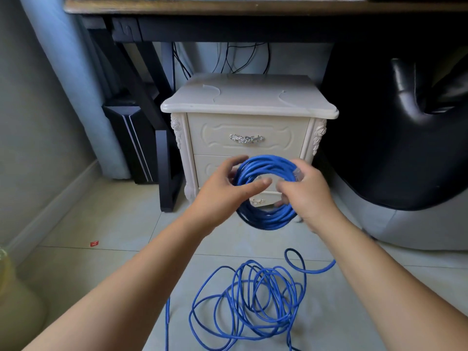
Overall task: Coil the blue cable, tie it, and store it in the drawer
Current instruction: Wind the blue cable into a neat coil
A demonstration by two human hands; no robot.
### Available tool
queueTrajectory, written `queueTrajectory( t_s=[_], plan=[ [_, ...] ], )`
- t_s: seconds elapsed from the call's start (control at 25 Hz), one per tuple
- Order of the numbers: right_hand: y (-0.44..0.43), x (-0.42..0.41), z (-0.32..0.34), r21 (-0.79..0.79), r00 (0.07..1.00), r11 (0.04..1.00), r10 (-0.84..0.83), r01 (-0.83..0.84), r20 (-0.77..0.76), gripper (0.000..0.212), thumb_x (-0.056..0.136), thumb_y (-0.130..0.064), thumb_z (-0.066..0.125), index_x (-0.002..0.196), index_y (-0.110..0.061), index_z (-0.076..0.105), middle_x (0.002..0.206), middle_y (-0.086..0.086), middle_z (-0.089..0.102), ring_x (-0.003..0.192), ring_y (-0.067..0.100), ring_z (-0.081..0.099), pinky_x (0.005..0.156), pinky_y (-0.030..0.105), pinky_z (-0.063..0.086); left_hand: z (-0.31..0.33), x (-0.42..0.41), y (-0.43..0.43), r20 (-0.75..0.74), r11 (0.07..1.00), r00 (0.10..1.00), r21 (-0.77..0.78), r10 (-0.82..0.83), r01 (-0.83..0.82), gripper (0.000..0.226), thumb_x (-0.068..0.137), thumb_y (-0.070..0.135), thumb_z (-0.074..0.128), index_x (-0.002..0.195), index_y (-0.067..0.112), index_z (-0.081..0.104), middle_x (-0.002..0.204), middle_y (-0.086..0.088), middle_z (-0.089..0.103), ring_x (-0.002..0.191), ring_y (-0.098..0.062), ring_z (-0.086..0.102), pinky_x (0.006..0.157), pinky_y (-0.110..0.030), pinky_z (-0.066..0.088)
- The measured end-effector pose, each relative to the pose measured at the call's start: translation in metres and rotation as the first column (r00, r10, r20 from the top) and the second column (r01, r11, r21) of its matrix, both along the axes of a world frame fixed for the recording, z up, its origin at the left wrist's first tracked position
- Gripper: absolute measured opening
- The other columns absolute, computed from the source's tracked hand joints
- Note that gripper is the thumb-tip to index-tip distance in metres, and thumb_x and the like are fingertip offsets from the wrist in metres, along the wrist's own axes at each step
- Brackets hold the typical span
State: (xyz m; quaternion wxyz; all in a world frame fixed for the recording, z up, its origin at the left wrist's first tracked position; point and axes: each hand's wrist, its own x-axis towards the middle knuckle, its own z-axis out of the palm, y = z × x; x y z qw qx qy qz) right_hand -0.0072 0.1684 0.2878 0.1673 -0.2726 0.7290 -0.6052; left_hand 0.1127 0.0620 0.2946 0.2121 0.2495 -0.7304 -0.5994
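Nearest, the loose part of the blue cable (253,300) lies tangled on the tiled floor (101,262). Above it, both hands hold up the wound coil (266,220): the left grip (222,188) grasps its left side, thumb across the front, and the right grip (306,191) grasps its right side by the clear plug (298,173). Behind stands a cream nightstand (249,97), its top drawer (248,133) closed, under a dark surface (228,6).
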Motion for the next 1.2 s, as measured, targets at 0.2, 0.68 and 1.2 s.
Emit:
queueTrajectory(
  t_s=[0.2,0.68,1.2],
  plan=[
    [0.002,0.011,-0.003,0.253,0.937,0.953,0.233,-0.166,-0.261,0.036,0.079,-0.009,0.067,0.101,-0.033,0.052,0.093,-0.001,0.065,0.08,0.023,0.066,0.068,0.044,0.06,0.003,0.005,-0.003,0.115,0.861,0.989,-0.49,-0.09,0.135,0.062,0.071,0.056,0.076,0.125,0.031,0.059,0.106,0.018,0.066,0.093,0.01,0.059,0.078,-0.002,0.041],
    [0.002,0.018,0.008,0.303,0.89,0.913,0.359,-0.273,-0.279,0.109,0.073,-0.012,0.068,0.15,-0.051,0.0,0.066,-0.002,0.059,0.058,0.018,0.055,0.063,0.036,0.051,0.006,0.004,-0.004,0.167,0.894,0.983,-0.428,-0.071,0.137,0.049,0.077,0.054,0.073,0.081,0.007,0.059,0.057,0.005,0.052,0.049,-0.006,0.042,0.049,-0.019,0.033],
    [0.014,0.018,-0.005,0.394,0.94,0.876,0.333,-0.279,-0.074,0.048,0.067,-0.072,0.067,0.102,-0.044,0.05,0.091,-0.011,0.069,0.079,0.008,0.07,0.068,0.032,0.059,0.003,-0.003,-0.024,-0.057,0.904,0.937,0.29,0.344,-0.314,0.039,0.082,0.051,0.069,0.074,0.014,0.058,0.05,0.004,0.042,0.043,-0.016,0.038,0.056,-0.031,0.035]
  ],
)
